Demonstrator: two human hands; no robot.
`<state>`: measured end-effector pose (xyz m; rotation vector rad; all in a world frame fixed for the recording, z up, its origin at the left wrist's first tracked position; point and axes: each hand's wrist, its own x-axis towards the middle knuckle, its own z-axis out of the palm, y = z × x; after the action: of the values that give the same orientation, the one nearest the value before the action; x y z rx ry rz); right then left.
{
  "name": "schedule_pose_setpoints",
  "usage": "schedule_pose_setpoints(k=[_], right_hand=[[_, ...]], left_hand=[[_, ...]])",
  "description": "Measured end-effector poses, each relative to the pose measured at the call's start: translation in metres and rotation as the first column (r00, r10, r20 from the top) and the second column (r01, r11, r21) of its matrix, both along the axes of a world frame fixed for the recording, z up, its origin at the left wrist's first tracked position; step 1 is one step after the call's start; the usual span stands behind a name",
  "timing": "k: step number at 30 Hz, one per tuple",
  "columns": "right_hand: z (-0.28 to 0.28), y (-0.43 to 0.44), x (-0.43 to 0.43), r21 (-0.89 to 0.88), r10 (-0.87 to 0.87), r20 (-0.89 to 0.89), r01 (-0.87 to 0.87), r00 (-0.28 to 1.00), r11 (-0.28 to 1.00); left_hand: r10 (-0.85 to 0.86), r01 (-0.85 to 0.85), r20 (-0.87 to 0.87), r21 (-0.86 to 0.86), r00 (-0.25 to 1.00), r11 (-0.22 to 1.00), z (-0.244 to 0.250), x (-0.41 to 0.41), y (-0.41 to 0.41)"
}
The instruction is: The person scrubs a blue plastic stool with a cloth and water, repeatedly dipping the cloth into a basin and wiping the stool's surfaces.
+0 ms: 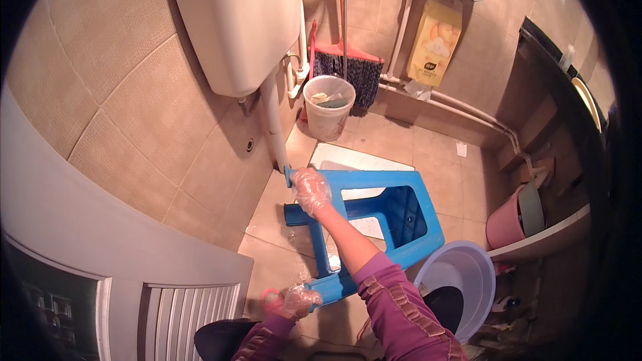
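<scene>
A blue plastic stool lies tipped on its side in front of me, its legs pointing left and its hollow inside showing. My right hand, in a clear disposable glove, grips one leg near its foot at the far side. At the near side my left hand, gloved the same way, holds the end of another leg. Behind and partly beneath the stool is a white squat toilet pan, seen also through the stool's openings. Wet patches shine on the tiled floor.
A lavender basin stands close by my right arm. Farther back are a waste bin, a mop and a pipe below the cistern. A louvred door borders the left; a pink bucket sits at right.
</scene>
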<state>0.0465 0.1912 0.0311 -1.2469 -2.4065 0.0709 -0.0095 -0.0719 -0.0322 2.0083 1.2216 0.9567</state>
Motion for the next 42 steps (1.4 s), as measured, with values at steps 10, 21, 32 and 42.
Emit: schedule_pose_setpoints(k=[10,21,32,42], right_hand=[[-0.004,-0.023,-0.009,0.072,-0.002,-0.021,0.003,1.000,0.997],[-0.006,0.005,0.045,-0.161,-0.002,0.056,0.011,0.998,0.987],[-0.012,0.034,0.227,-0.163,-0.500,0.311,0.564,0.808,0.810],[-0.069,0.081,0.308,-0.066,-0.510,-0.051,0.506,0.859,0.860]], left_hand=[[0.216,-0.118,0.209,-0.401,0.954,0.909,0.019,0.002,-0.011],[0.104,-0.110,-0.040,-0.183,0.994,0.977,-0.005,-0.004,-0.006],[0.197,-0.196,-0.052,0.014,0.979,0.980,0.007,-0.006,-0.005],[0.522,-0.181,0.291,-0.715,0.802,0.675,0.039,0.007,-0.001]])
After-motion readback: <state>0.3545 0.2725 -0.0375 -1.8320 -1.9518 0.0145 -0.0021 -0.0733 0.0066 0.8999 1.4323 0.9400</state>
